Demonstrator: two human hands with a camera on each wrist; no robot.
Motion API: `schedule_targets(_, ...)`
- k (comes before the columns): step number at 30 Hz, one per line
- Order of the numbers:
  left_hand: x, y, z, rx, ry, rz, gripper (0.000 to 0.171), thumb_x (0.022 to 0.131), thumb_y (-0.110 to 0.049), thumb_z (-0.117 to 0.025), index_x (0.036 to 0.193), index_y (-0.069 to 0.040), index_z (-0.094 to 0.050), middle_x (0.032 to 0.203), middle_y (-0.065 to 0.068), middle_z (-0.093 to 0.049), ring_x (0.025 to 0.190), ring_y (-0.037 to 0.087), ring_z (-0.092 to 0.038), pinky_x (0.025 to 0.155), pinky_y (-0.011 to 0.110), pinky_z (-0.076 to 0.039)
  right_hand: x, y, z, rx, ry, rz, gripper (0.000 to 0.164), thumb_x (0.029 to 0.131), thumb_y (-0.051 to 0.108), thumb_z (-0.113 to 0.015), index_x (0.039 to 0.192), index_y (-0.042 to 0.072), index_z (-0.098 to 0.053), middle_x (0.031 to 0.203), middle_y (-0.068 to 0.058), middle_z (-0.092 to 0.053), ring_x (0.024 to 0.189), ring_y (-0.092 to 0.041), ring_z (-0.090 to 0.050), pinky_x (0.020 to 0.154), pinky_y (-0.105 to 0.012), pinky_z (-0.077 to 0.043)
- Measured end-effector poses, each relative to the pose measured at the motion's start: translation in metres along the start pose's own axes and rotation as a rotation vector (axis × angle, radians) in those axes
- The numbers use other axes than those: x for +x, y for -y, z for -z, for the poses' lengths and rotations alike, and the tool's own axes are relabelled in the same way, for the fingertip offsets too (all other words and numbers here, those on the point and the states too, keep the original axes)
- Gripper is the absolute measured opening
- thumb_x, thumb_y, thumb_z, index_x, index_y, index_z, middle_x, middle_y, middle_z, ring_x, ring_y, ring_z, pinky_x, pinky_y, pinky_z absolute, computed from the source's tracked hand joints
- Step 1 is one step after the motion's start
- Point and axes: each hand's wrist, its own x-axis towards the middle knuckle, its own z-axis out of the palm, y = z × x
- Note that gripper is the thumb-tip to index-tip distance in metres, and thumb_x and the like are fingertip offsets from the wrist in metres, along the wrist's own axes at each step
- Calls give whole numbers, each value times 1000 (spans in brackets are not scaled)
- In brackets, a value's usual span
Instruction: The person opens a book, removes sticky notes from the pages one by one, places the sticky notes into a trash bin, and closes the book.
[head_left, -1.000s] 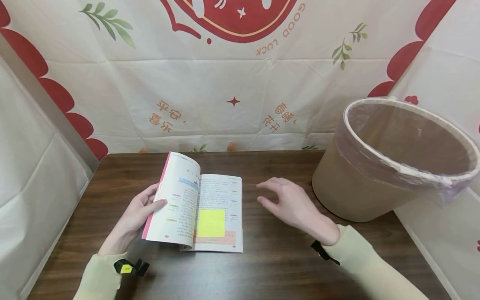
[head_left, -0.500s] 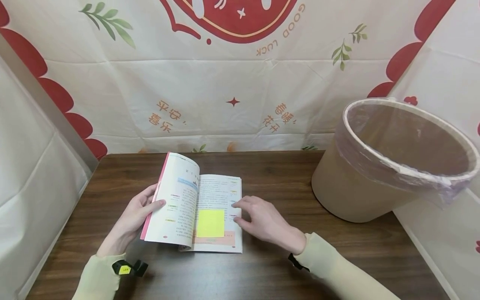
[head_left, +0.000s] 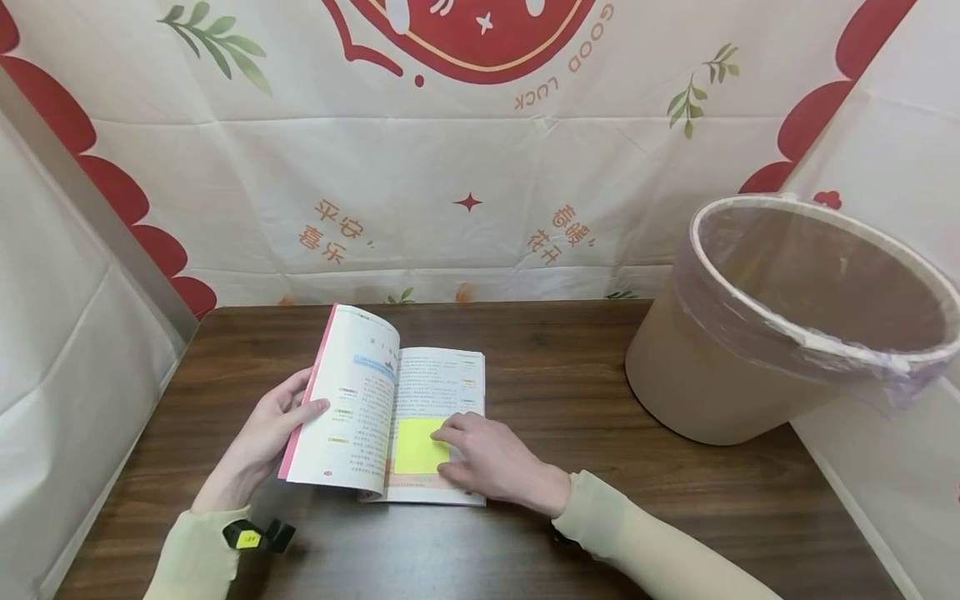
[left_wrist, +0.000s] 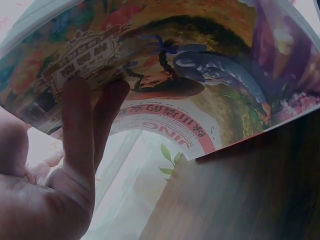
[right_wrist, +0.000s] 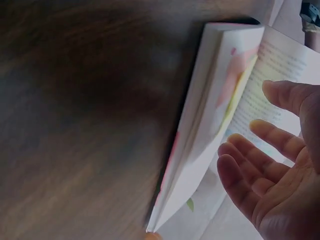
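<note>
An open book [head_left: 435, 379] with printed pages lies on the table in the head view, its left part raised. My left hand [head_left: 262, 429] grips that raised part, thumb on the page and fingers behind. In the left wrist view those fingers press the colourful illustrated cover [left_wrist: 225, 70]. A yellow sticky note [head_left: 415, 448] lies on the lower right page. My right hand [head_left: 498, 462] hovers over this page, its loosely bent fingertips at the note's right side. The right wrist view shows the thumb and fingers spread apart, nothing between them, and the note [right_wrist: 235, 97] edge-on.
A large beige bin [head_left: 712, 375] lined with a clear plastic bag stands at the right of the dark wooden table [head_left: 555, 358]. Behind the table hangs a white cloth [head_left: 420, 167] with red and green prints. White panels flank both sides.
My right hand has moved left and slightly towards me, from the bare table beside the book to above the sticky note. The left hand keeps holding the book almost unmoved.
</note>
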Motion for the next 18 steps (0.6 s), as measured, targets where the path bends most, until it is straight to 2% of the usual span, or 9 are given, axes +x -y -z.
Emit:
schedule_targets(6, -1, 0, 2, 8, -6, -6, 66, 94, -17, -62, 148, -7, -27, 114, 4, -68, 95, 33, -67, 76, 46, -53, 6, 2, -7, -35, 12, 34, 44, 84, 39, -69, 121, 14, -69, 111, 1, -60, 95, -11, -56, 74, -26, -50)
schedule_targets(18, 0, 2, 3, 14, -11, -8, 65, 94, -18, -62, 148, -7, -28, 113, 3, -68, 95, 32, -67, 76, 46, -53, 11, 1, -11, -77, 61, 76, 47, 83, 42, -70, 121, 13, -68, 118, -3, -59, 104, -15, -55, 83, -28, -49)
